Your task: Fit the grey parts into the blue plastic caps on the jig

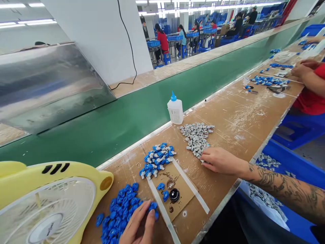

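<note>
My left hand (139, 223) is at the right edge of a pile of blue plastic parts (122, 206). Its thumb and index finger close around a blue part (153, 205) at their tips. On the other side, my right hand (220, 160) pinches a small grey part at the near end of a heap of grey parts (196, 137). Between the hands, two loose blue parts (165, 195) lie on a taped cardboard sheet (181, 184), beside a small round cup of dark liquid (174, 195). Joined blue-and-grey pieces (158, 157) form a pile behind the sheet.
A white bottle with a blue nozzle (175, 110) stands by the green conveyor belt (142, 113). A yellow fan (50, 203) fills the left front. Blue bins of grey parts (266, 200) sit below the table edge. A co-worker in red (313, 84) works farther right.
</note>
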